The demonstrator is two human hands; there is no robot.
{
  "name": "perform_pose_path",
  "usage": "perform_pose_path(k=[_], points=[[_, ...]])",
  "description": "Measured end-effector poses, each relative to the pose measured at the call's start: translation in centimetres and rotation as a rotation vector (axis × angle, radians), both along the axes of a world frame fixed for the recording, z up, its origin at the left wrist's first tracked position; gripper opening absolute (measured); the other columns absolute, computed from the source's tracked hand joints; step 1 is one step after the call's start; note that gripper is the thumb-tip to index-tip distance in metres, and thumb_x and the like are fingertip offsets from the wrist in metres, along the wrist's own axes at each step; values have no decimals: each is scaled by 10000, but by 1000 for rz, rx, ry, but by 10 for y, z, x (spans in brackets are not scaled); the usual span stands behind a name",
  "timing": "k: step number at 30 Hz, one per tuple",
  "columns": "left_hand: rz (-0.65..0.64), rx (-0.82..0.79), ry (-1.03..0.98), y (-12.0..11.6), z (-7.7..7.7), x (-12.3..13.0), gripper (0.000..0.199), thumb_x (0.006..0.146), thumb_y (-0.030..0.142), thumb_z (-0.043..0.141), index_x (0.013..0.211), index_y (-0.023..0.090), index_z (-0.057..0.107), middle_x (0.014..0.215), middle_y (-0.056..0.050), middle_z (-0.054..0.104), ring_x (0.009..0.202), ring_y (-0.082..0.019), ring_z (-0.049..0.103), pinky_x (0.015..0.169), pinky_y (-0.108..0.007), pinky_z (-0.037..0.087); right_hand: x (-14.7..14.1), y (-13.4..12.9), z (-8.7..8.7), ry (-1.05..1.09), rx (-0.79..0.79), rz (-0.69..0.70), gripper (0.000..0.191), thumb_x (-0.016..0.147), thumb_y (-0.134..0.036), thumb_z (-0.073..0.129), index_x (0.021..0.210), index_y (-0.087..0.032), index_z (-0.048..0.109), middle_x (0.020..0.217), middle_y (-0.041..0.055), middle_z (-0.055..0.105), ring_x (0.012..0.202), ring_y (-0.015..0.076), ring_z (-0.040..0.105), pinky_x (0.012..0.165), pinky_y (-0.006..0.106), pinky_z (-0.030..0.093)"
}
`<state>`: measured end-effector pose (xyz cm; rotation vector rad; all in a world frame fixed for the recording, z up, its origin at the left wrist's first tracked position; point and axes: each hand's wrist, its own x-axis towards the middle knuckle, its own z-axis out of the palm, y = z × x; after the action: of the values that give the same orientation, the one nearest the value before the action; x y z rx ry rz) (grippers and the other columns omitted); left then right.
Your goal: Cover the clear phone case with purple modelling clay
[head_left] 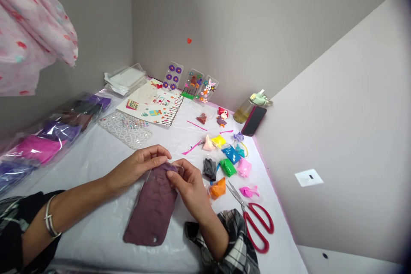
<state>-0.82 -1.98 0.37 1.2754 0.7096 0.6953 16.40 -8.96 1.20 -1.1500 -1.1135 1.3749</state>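
A flat, purple-brown clay-covered piece (152,212) shaped like a phone case lies tilted near the table's front edge, its surface lumpy, with a small hole near the lower end. My left hand (144,163) pinches its top left corner between thumb and fingers. At the top right corner my right hand (188,180) grips the same piece, thumb on the clay and fingers behind the edge. Both hands nearly meet along the top edge.
Red-handled scissors (257,227) lie right of my right hand, beside several small clay packets (227,167). Further back are a bottle (245,111), a phone (254,120), decorated cases (192,83), a sticker sheet (154,102) and a clear textured sheet (123,128). Large clay bags (40,147) line the left.
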Motion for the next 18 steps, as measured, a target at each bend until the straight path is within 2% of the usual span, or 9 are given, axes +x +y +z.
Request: perform_pose_path(k=[4, 9, 11, 15, 18], points=[[-31, -79, -30, 0, -1, 0, 201, 898, 410, 708, 922, 211, 684, 846, 25, 615, 801, -149, 560, 736, -237, 421, -1, -2, -1, -29, 24, -11, 251, 838, -415, 743, 841, -195, 623, 676, -52, 495, 608, 118, 418, 572, 246, 332], [-41, 5, -23, 1, -1, 1, 187, 889, 392, 705, 925, 212, 672, 855, 13, 642, 817, -172, 604, 745, -261, 465, -2, -3, -1, -48, 15, -4, 235, 840, -393, 733, 850, -183, 629, 689, -47, 502, 617, 118, 425, 573, 246, 324], [-14, 132, 16, 0, 0, 0, 141, 909, 361, 685, 928, 221, 681, 877, 8, 655, 850, -178, 620, 780, -268, 484, -2, -2, 0, -32, 16, -6, 238, 834, -393, 738, 847, -182, 628, 686, -47, 510, 616, 117, 428, 574, 245, 330], [84, 522, 84, -2, 0, -2, 66, 925, 262, 676, 950, 243, 735, 962, -12, 678, 949, -191, 633, 887, -284, 485, -1, 0, -1, 8, 16, -32, 258, 815, -418, 754, 847, -193, 633, 665, -49, 524, 604, 122, 436, 574, 248, 344], [154, 666, 89, -2, -2, -3, 91, 925, 215, 673, 950, 252, 753, 1020, -27, 679, 996, -199, 638, 929, -294, 477, 0, 0, -1, 1, 8, -36, 282, 803, -442, 764, 844, -195, 635, 658, -48, 531, 598, 124, 441, 572, 252, 342]])
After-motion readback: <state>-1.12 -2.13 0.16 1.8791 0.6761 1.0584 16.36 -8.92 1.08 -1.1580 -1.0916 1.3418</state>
